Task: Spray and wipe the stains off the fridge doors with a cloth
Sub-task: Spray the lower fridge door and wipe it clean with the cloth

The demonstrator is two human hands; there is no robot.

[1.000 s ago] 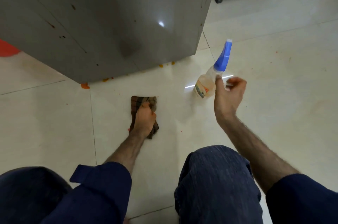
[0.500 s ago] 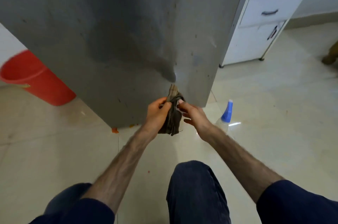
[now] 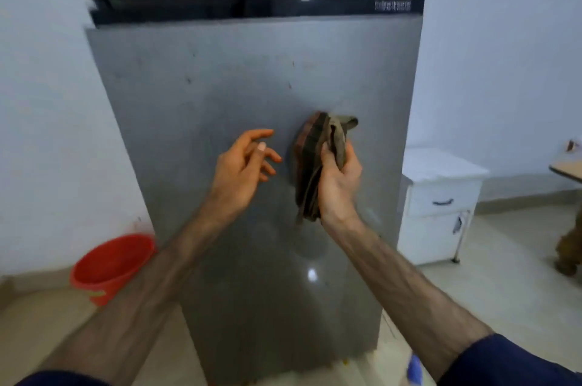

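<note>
Walls (image 3: 504, 55): plain, pale blue-white, on both sides of the view. Floor (image 3: 504, 297): light glossy tiles; red bucket (image 3: 110, 266) stands at left against the wall, white cabinet (image 3: 437, 206) with a drawer, a door and dark handles stands at right on thin legs. Table edge (image 3: 567, 167) shows at far right, blurred; a small bright light reflection appears mid-frame.
</note>
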